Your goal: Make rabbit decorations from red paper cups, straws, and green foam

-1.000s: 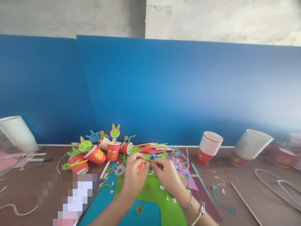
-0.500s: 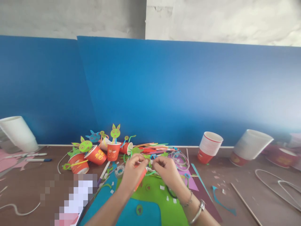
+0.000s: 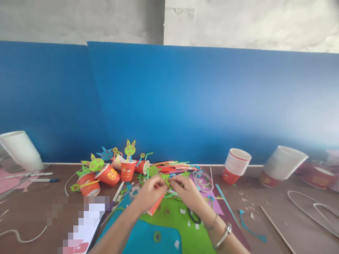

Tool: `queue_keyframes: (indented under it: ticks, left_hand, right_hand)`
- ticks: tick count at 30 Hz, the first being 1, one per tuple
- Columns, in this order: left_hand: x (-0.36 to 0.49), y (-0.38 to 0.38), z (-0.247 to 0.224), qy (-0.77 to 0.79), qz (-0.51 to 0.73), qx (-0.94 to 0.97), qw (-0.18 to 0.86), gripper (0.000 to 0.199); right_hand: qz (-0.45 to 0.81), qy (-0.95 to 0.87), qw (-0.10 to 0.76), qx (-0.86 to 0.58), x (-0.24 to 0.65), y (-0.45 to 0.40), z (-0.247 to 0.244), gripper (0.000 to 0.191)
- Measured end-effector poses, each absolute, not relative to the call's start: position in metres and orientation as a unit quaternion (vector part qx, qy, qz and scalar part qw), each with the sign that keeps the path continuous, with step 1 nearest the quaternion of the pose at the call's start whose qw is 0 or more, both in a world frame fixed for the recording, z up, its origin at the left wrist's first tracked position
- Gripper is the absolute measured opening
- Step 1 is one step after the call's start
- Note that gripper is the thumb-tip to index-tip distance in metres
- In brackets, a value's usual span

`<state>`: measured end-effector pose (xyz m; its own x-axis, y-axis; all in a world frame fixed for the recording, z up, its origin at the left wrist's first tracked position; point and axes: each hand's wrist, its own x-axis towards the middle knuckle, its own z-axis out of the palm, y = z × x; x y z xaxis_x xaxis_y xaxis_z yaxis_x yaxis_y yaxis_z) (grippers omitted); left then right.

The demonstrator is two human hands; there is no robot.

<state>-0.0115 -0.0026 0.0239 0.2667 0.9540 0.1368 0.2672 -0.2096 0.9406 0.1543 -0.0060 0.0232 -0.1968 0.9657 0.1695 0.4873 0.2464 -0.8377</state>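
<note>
My left hand (image 3: pixel 150 193) is closed around a red paper cup (image 3: pixel 155 206), which tilts below the palm and is mostly covered by it. Close by, my right hand (image 3: pixel 185 188) has its thumb and fingers pinched together, the tips almost meeting those of the left. Whatever lies between the right fingertips is too small or hidden to make out. Under both hands are a green sheet (image 3: pixel 196 236) and a blue sheet (image 3: pixel 140 234), with small white bits and a green paper round (image 3: pixel 157 236) on them.
Decorated cups with paper animal heads (image 3: pixel 130 148) cluster at the back left. Coloured straws (image 3: pixel 174 165) lie behind my hands, near a tape roll (image 3: pixel 135 191). A cup stack (image 3: pixel 236 165) stands to the right. A thin stick (image 3: pixel 277 229) and a phone (image 3: pixel 87 225) flank the sheets.
Both hands have drawn closer, fingertips nearly meeting. The cup has shifted slightly down and left, and more of it shows. A white bit now shows on the blue sheet.
</note>
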Motion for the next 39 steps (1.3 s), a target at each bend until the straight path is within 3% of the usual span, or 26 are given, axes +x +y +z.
queue_keyframes:
  ticks: [3,8,12,14,17,20,28,39]
  left_hand:
    - [-0.009,-0.001,0.018,0.455,0.394,0.698,0.389,0.015]
    - [-0.013,0.006,0.013,0.522,0.404,0.652,0.373,0.017]
    - [-0.023,0.012,0.002,0.614,0.387,0.628,0.283,0.058]
    - [-0.025,0.011,-0.005,0.644,0.309,0.649,0.261,0.071]
    - [-0.022,0.006,-0.010,0.659,0.201,0.691,0.217,0.070]
    - [-0.015,0.000,-0.005,0.647,0.171,0.716,0.199,0.075]
    - [-0.003,-0.025,0.014,0.523,0.238,0.796,0.187,0.093]
    - [-0.002,-0.030,0.015,0.502,0.229,0.812,0.189,0.095]
  right_hand:
    - [0.381,-0.677,0.393,-0.491,0.151,-0.007,0.028,0.013]
    - [0.356,-0.660,0.434,-0.500,0.157,-0.004,0.026,0.012]
    - [0.349,-0.606,0.492,-0.519,0.167,0.010,0.014,0.019]
    - [0.366,-0.586,0.496,-0.526,0.171,0.018,0.007,0.021]
    - [0.378,-0.572,0.490,-0.538,0.174,0.024,0.001,0.020]
    - [0.368,-0.566,0.492,-0.549,0.176,0.026,0.000,0.019]
    - [0.325,-0.539,0.514,-0.583,0.195,0.033,0.004,0.018]
    - [0.409,-0.557,0.489,-0.532,0.195,0.033,0.005,0.017]
